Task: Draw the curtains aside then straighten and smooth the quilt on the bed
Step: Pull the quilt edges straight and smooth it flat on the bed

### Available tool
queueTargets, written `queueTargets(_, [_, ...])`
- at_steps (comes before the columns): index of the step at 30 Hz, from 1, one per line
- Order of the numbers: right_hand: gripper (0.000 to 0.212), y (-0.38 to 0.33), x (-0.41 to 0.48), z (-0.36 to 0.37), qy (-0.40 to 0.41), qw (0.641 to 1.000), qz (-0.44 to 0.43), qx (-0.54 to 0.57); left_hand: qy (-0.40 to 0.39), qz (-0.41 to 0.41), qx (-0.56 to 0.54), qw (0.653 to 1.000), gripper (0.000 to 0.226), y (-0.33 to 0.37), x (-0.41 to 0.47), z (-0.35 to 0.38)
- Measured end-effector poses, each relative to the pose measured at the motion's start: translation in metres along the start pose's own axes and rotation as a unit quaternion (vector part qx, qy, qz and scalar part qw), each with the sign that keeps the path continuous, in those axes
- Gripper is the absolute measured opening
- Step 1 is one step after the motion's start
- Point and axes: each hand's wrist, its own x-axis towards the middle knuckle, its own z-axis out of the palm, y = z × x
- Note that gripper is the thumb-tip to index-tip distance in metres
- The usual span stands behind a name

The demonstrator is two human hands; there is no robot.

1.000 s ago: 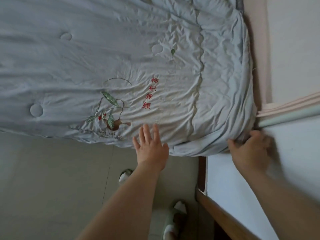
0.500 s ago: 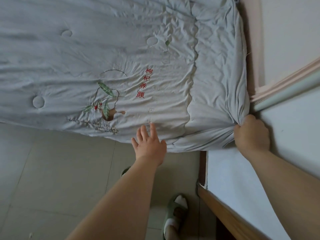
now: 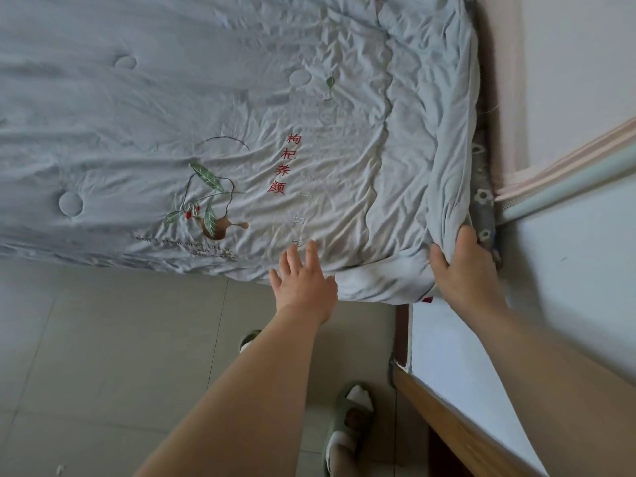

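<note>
**A:** Standing by the bed (image 3: 481, 156) right now. The pale blue quilt (image 3: 241, 115) is spread over it and hangs a bit past the near edge, above the floor tiles (image 3: 103, 339). Its near right corner is bunched into a thick roll. The right hand (image 3: 464, 266) grips that roll, thumb on the near side and fingers wrapped over the top. The left hand (image 3: 303, 280) lies flat on the near edge just beside it, fingers spread and straight, holding nothing.

**B:** So what's the worry?

**A:** Couple of things, imo. The dark patterned sheet (image 3: 483, 201) already shows along the right side, next to the wall (image 3: 568, 63). If that corner gets yanked toward the near side, I'd guess more sheet gets uncovered and the quilt starts sliding toward the floor. The left palm is only pressing too, so it could drag fresh wrinkles across the leaf embroidery (image 3: 206, 197) instead of pinning anything.

**B:** What about the curtains?

**A:** Can't see them from here, so no idea. Also the slippers (image 3: 344, 392) are close to that overhang, so it'd be easy to tread on the hem if it droops.
</note>
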Motion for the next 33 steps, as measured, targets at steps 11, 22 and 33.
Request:
queueTargets(11, [0.019, 0.003, 0.024, -0.048, -0.042, 0.925, -0.014, -0.378, -0.031, 0.014, -0.027, 0.999, 0.075, 0.006, -0.003, -0.003])
queueTargets(22, [0.037, -0.071, 0.034, -0.03, -0.182, 0.888, 0.047, -0.42, -0.041, 0.054, -0.057, 0.996, 0.054, -0.022, 0.034, -0.042])
queueTargets(33, [0.064, -0.151, 0.092, 0.069, -0.214, 0.909, -0.179, -0.31, 0.085, 0.032, 0.053, 0.994, 0.072, -0.057, 0.123, -0.122])
